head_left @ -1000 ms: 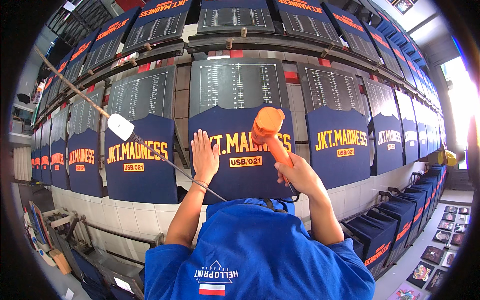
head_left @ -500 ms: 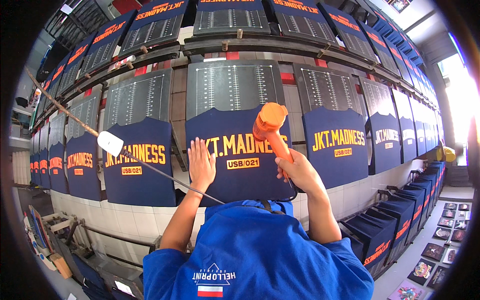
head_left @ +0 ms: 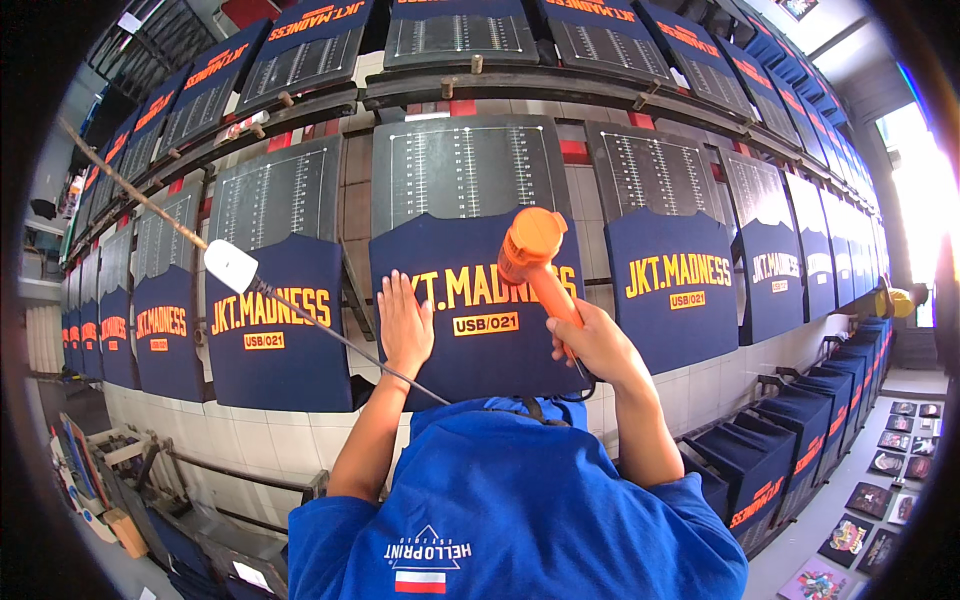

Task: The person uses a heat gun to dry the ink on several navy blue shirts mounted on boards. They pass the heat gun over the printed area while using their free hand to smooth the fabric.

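From the head camera, the person looks at a long row of slanted boards, each with a dark blue cloth shirt pulled over it.

The left hand [head_left: 404, 325] lies flat with its fingers spread wide on the dark blue shirt with orange letters [head_left: 470, 310] on the middle grey ruled board [head_left: 462, 170]. It holds nothing.

The right hand [head_left: 598, 345] is wrapped tight around the handle of an orange plastic heat blower [head_left: 535, 255]. The round front of the blower sits close over the shirt's print, just right of the left hand.

The shirt looks soft and thin, so I think it would slide or wrinkle if it were not pressed flat. The blower looks hard and light. The long handle seems the best place to grip it, as the front may be hot.

A thin wooden stick with a white pad [head_left: 232, 266] crosses on the left. It may be leaning on the boards, but I cannot tell.

More blue shirts [head_left: 675, 290] hang on both sides.
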Available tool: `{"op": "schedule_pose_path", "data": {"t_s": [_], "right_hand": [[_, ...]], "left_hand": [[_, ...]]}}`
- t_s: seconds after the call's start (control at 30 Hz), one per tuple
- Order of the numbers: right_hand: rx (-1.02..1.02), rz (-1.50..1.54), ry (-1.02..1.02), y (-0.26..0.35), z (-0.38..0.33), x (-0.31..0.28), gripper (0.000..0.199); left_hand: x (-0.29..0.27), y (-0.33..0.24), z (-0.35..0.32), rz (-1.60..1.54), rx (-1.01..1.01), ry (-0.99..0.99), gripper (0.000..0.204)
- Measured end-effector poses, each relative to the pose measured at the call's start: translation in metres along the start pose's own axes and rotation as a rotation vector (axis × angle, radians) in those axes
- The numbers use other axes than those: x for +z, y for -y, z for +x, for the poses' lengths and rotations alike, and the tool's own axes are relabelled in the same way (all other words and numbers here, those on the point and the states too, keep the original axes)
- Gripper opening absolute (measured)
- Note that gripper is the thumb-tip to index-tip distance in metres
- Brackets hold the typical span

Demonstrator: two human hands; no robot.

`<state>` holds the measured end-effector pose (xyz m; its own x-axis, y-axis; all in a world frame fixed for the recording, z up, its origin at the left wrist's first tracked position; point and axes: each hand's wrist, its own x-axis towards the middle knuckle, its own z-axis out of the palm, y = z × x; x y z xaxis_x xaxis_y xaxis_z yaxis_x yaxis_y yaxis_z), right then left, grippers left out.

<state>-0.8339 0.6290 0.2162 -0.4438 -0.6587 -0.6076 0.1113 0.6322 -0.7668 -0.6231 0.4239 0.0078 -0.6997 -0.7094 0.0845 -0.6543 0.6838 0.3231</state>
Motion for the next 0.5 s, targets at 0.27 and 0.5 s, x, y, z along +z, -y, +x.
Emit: {"op": "schedule_pose_path", "data": {"t_s": [0.27,0.5], "right_hand": [[-0.031,0.023,-0.031,0.011,0.007,-0.002,0.025],[0.05,-0.007,-0.019,0.001,-0.027,-0.01,0.027]], "left_hand": [[-0.004,0.011,-0.017,0.011,0.07,0.049,0.069],[0.0,0.016,0.038,0.057,-0.029,-0.025,0.065]]}}
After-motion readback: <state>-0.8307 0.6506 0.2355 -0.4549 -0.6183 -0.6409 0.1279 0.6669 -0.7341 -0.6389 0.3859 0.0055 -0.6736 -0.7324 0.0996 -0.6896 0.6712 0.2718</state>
